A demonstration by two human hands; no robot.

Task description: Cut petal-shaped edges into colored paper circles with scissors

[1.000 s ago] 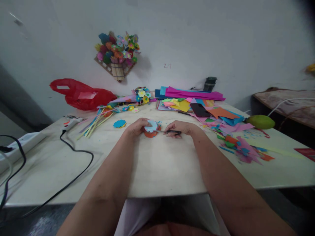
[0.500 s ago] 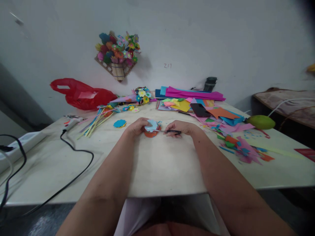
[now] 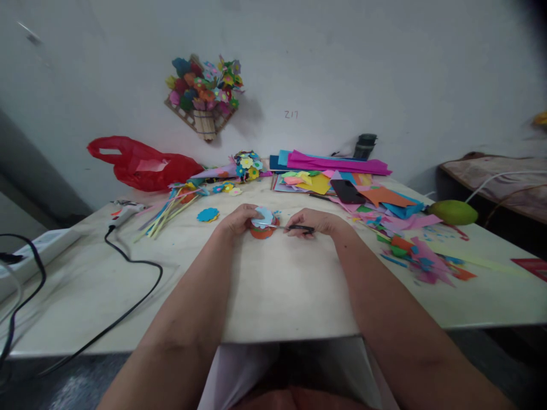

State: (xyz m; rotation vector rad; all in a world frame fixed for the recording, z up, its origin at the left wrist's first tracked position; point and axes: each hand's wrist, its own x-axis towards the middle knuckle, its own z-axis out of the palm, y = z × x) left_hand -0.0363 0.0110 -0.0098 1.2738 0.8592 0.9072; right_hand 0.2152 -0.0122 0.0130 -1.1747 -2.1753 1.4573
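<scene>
Between its thumb and fingers, my left hand (image 3: 239,220) pinches a light blue paper cutout (image 3: 264,215). Just below that piece shows an orange paper piece (image 3: 261,233); whether it is held too or lies on the table, I cannot tell. My right hand (image 3: 315,221) is closed around the black handles of a pair of scissors (image 3: 301,229). The thin blades point left and lie across the lower edge of the light blue cutout. Tiny blue and red scraps are by the blades. A blue scalloped paper cutout (image 3: 208,214), with yellow under it, rests left of my left hand.
On the left are a glue gun (image 3: 125,215) with a trailing black cord, a power strip (image 3: 36,256) and a red plastic bag (image 3: 145,165). Paper scraps (image 3: 423,259), a phone (image 3: 347,192) and a green fruit (image 3: 453,212) lie right. Paper flowers (image 3: 248,165) stand behind.
The light blue cutout has turned slightly in my left hand, against the scissor blades. Both hands stay in nearly the same place.
</scene>
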